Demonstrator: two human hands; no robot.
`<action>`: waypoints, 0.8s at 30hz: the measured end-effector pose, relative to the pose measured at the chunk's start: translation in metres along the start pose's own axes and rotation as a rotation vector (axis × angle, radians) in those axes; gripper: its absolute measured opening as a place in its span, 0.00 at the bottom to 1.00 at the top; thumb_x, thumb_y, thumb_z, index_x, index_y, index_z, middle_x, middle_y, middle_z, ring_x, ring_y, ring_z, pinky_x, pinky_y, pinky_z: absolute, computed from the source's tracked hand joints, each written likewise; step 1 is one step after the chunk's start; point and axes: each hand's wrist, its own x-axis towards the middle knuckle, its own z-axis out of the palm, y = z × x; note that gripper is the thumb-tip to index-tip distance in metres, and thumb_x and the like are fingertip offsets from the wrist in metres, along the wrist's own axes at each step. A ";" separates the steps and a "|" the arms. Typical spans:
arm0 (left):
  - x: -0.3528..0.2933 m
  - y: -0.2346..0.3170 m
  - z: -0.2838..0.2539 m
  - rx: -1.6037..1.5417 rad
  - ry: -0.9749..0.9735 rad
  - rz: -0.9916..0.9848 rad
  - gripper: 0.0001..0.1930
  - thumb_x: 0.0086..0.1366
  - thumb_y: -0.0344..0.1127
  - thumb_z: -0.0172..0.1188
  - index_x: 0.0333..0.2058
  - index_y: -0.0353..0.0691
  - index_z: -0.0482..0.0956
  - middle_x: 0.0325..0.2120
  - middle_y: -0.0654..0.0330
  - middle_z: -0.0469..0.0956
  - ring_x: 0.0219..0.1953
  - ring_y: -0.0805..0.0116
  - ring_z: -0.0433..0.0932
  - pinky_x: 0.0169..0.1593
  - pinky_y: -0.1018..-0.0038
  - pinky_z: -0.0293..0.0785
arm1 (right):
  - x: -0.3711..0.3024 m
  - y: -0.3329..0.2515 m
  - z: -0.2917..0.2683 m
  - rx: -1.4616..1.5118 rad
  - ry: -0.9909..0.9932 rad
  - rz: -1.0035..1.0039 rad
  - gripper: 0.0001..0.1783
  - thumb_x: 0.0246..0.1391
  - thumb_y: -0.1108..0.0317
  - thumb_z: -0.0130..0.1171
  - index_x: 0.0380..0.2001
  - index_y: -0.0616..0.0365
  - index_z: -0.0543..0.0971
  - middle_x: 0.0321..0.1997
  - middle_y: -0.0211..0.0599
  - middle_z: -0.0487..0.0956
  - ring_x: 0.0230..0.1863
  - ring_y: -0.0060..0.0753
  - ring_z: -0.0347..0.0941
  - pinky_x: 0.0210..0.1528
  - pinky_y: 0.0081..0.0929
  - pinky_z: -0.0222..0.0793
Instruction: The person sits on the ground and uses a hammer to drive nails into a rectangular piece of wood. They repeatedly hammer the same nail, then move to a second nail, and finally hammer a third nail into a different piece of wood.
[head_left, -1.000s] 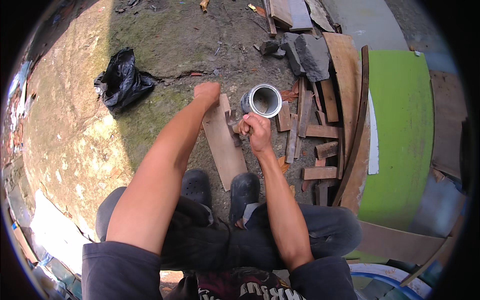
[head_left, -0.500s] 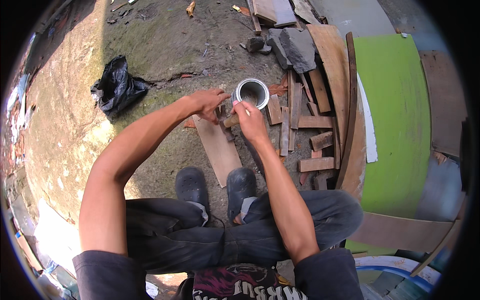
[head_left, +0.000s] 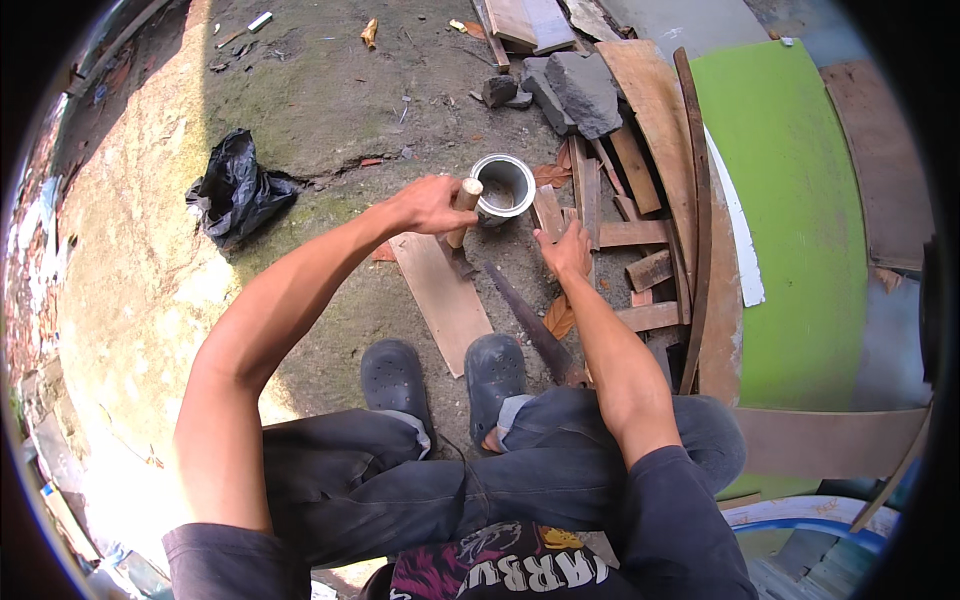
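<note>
My left hand (head_left: pixel 437 205) is closed around the wooden handle of a hammer (head_left: pixel 466 208). The hammer stands nearly upright, its dark head low by the far end of a flat wooden board (head_left: pixel 440 295). That board lies on the ground in front of my feet. Just right of the hammer stands an open metal can (head_left: pixel 503 188); its inside is only partly visible. My right hand (head_left: pixel 567 250) is over the small wood offcuts (head_left: pixel 547 215), thumb and fingers apart, touching or just above them. A handsaw (head_left: pixel 527 318) lies between the board and my right forearm.
A black plastic bag (head_left: pixel 237 190) lies to the left on the rough ground. Grey stone blocks (head_left: pixel 583 95), more offcuts (head_left: pixel 632 234) and a long curved wood strip (head_left: pixel 700 220) lie right, beside a green panel (head_left: pixel 785 220). My dark clogs (head_left: pixel 495 380) flank the board's near end.
The hammer handle has passed from my right hand to my left and now points up. My right hand has moved right to the offcuts, uncovering the saw.
</note>
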 end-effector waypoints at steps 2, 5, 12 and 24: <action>0.002 -0.010 0.000 0.001 -0.006 -0.107 0.26 0.54 0.54 0.56 0.38 0.33 0.81 0.30 0.45 0.82 0.34 0.49 0.81 0.40 0.59 0.74 | 0.009 -0.012 -0.003 -0.131 -0.105 -0.009 0.47 0.48 0.47 0.67 0.66 0.55 0.58 0.63 0.48 0.67 0.65 0.49 0.62 0.63 0.48 0.61; 0.009 -0.015 0.003 -0.043 0.065 -0.114 0.26 0.55 0.54 0.56 0.39 0.34 0.81 0.30 0.45 0.82 0.34 0.50 0.81 0.41 0.59 0.74 | 0.028 0.002 0.003 -0.206 -0.168 -0.029 0.47 0.48 0.48 0.67 0.65 0.59 0.59 0.62 0.49 0.67 0.65 0.50 0.62 0.63 0.47 0.61; 0.016 -0.032 0.003 -0.278 0.180 -0.234 0.26 0.57 0.53 0.54 0.38 0.31 0.80 0.26 0.50 0.82 0.29 0.59 0.83 0.37 0.66 0.77 | -0.007 0.028 -0.006 -0.184 -0.238 -0.322 0.37 0.47 0.58 0.66 0.58 0.62 0.67 0.56 0.51 0.69 0.60 0.56 0.64 0.62 0.46 0.62; 0.029 -0.032 0.002 -0.373 0.206 -0.277 0.24 0.58 0.52 0.52 0.36 0.32 0.80 0.29 0.52 0.83 0.29 0.62 0.82 0.35 0.67 0.77 | -0.050 -0.020 -0.004 -0.125 -0.616 -0.843 0.32 0.53 0.72 0.60 0.61 0.54 0.65 0.60 0.43 0.66 0.59 0.53 0.67 0.58 0.45 0.68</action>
